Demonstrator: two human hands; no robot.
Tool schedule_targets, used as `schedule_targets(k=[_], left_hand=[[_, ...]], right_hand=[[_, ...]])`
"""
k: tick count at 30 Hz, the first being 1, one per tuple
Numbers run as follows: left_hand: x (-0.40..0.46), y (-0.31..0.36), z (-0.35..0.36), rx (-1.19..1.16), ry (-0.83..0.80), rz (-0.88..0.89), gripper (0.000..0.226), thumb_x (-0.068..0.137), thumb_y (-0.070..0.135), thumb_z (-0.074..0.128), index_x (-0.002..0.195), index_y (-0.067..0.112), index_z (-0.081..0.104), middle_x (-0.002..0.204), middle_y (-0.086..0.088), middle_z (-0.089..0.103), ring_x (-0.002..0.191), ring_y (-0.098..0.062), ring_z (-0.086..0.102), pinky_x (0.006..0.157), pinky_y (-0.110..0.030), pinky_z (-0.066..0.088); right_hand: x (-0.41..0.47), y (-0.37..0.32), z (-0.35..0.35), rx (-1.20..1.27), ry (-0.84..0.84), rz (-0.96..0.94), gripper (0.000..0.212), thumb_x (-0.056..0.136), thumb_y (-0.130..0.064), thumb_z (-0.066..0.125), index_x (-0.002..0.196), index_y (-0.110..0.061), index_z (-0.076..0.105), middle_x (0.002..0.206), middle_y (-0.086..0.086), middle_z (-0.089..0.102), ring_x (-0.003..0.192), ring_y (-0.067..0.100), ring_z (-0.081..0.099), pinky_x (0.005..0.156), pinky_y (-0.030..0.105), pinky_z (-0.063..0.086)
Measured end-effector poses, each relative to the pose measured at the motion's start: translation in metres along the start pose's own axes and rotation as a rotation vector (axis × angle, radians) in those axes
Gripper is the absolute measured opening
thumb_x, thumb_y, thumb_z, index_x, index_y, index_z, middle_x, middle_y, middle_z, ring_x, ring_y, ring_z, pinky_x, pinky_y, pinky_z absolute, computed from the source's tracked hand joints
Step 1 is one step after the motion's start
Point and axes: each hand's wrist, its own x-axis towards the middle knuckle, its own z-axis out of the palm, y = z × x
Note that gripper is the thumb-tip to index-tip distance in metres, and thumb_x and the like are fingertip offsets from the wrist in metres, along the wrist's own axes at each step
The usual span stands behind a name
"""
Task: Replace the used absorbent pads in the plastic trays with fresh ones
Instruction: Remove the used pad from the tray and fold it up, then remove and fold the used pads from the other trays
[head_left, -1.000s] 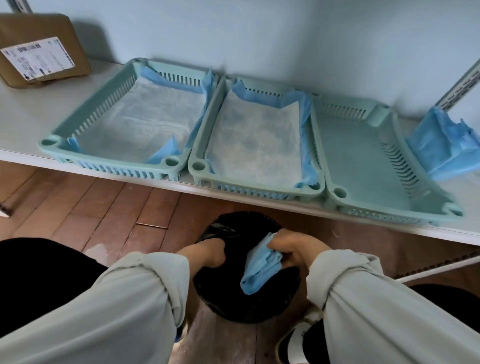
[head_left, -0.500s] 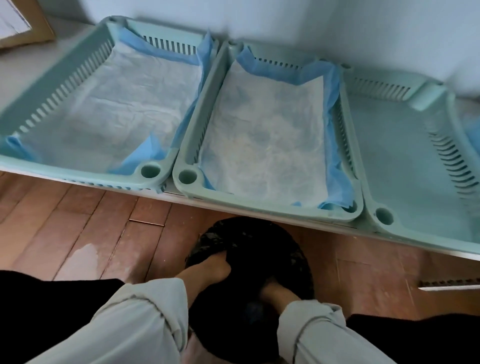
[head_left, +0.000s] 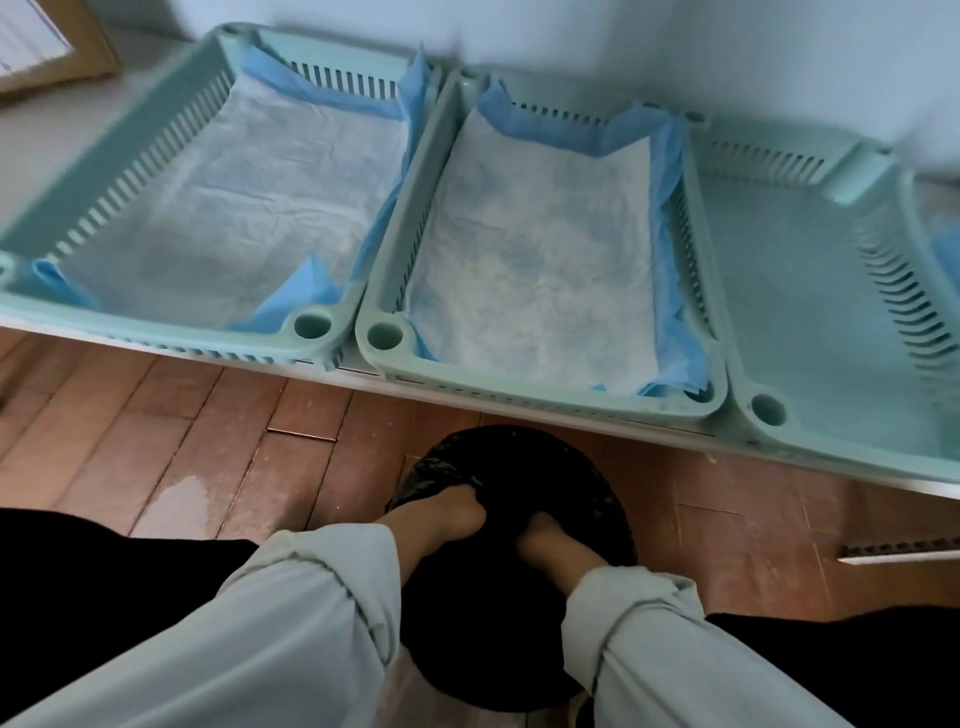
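Three pale green plastic trays stand side by side on a white shelf. The left tray (head_left: 130, 135) holds a white pad (head_left: 234, 208) with blue edges. A stained white pad (head_left: 535, 260) lies in the middle tray (head_left: 384, 332). The right tray (head_left: 810, 312) has no pad. Below the shelf stands a bin with a black bag (head_left: 519, 467). My left hand (head_left: 447, 514) grips the bag's rim. My right hand (head_left: 545, 535) reaches down inside the bag; its fingers are hidden. The crumpled blue pad is out of sight.
A cardboard box (head_left: 57, 47) sits at the shelf's far left. A sliver of blue pads (head_left: 948, 249) shows at the right edge. The wooden floor has a wet patch (head_left: 182, 499). My dark trouser legs frame the bin.
My right hand held a crumpled blue pad over the bin, then pushed it down into the bag. The view moved closer to the trays.
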Motion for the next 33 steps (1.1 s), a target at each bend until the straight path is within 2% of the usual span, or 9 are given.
schedule_targets(k=[3, 7, 10, 14, 18, 21, 23, 26, 33], left_hand=[[-0.01, 0.009, -0.006, -0.035, 0.036, 0.052, 0.041, 0.094, 0.003, 0.035, 0.132, 0.0, 0.049, 0.137, -0.017, 0.048, 0.125, -0.031, 0.046, 0.106, -0.033, 0.036], [-0.032, 0.025, -0.015, -0.021, 0.129, 0.163, 0.039, 0.089, 0.0, 0.039, 0.119, 0.005, 0.064, 0.127, -0.012, 0.06, 0.117, -0.025, 0.056, 0.1, -0.032, 0.043], [-0.057, 0.035, -0.022, 0.013, 0.19, 0.228, 0.036, 0.09, 0.002, 0.043, 0.12, 0.008, 0.063, 0.127, -0.011, 0.06, 0.119, -0.023, 0.055, 0.102, -0.03, 0.041], [-0.089, 0.042, -0.03, 0.073, 0.206, 0.3, 0.035, 0.092, 0.001, 0.046, 0.122, 0.005, 0.062, 0.122, -0.013, 0.063, 0.112, -0.027, 0.06, 0.091, -0.028, 0.046], [-0.12, 0.048, -0.046, 0.093, 0.246, 0.371, 0.036, 0.087, -0.006, 0.048, 0.119, 0.003, 0.063, 0.101, -0.013, 0.065, 0.083, -0.023, 0.06, 0.067, -0.024, 0.048], [-0.144, 0.056, -0.062, 0.098, 0.312, 0.427, 0.036, 0.084, -0.008, 0.047, 0.113, 0.002, 0.067, 0.098, -0.013, 0.064, 0.067, -0.019, 0.058, 0.049, -0.005, 0.042], [-0.156, 0.059, -0.071, 0.097, 0.359, 0.454, 0.034, 0.085, -0.004, 0.051, 0.115, 0.002, 0.066, 0.1, -0.016, 0.065, 0.071, -0.019, 0.058, 0.038, -0.004, 0.033], [-0.163, 0.061, -0.083, 0.035, 0.372, 0.468, 0.029, 0.087, 0.0, 0.056, 0.114, 0.003, 0.066, 0.095, -0.015, 0.065, 0.075, -0.018, 0.059, 0.042, -0.01, 0.038], [-0.163, 0.072, -0.121, -0.068, 0.451, 0.483, 0.027, 0.088, 0.0, 0.05, 0.108, 0.007, 0.066, 0.109, -0.024, 0.066, 0.089, -0.023, 0.063, 0.053, -0.019, 0.042]], right_hand=[[-0.007, -0.014, -0.016, 0.012, 0.0, -0.042, 0.035, 0.098, -0.018, 0.043, 0.129, -0.006, 0.051, 0.127, 0.014, 0.056, 0.114, 0.026, 0.055, 0.094, 0.03, 0.043], [-0.031, -0.026, -0.042, -0.02, 0.094, -0.163, 0.015, 0.092, -0.011, 0.045, 0.097, -0.007, 0.059, 0.088, 0.009, 0.06, 0.075, 0.021, 0.055, 0.069, 0.031, 0.046], [-0.06, -0.034, -0.056, -0.076, 0.108, -0.188, 0.024, 0.094, -0.014, 0.046, 0.112, -0.007, 0.059, 0.108, 0.014, 0.065, 0.085, 0.025, 0.061, 0.061, 0.031, 0.048], [-0.095, -0.038, -0.067, -0.161, 0.095, -0.203, 0.028, 0.092, -0.016, 0.048, 0.118, -0.007, 0.057, 0.116, 0.013, 0.065, 0.101, 0.027, 0.066, 0.081, 0.037, 0.052], [-0.122, -0.038, -0.085, -0.182, 0.114, -0.232, 0.027, 0.09, -0.018, 0.05, 0.113, -0.007, 0.059, 0.111, 0.012, 0.068, 0.098, 0.026, 0.069, 0.084, 0.037, 0.053], [-0.14, -0.042, -0.099, -0.189, 0.203, -0.257, 0.028, 0.088, -0.017, 0.051, 0.114, -0.009, 0.056, 0.11, 0.012, 0.068, 0.093, 0.025, 0.068, 0.078, 0.035, 0.052], [-0.152, -0.046, -0.108, -0.205, 0.222, -0.269, 0.027, 0.088, -0.019, 0.053, 0.113, -0.011, 0.055, 0.109, 0.011, 0.069, 0.095, 0.025, 0.069, 0.078, 0.035, 0.053], [-0.169, -0.052, -0.123, -0.254, 0.224, -0.263, 0.027, 0.087, -0.022, 0.055, 0.112, -0.011, 0.059, 0.103, 0.009, 0.072, 0.092, 0.024, 0.071, 0.081, 0.035, 0.054], [-0.193, -0.069, -0.17, -0.111, 0.218, -0.273, 0.028, 0.091, -0.005, 0.054, 0.114, 0.01, 0.06, 0.073, 0.014, 0.066, 0.04, 0.014, 0.062, 0.041, 0.016, 0.046]])
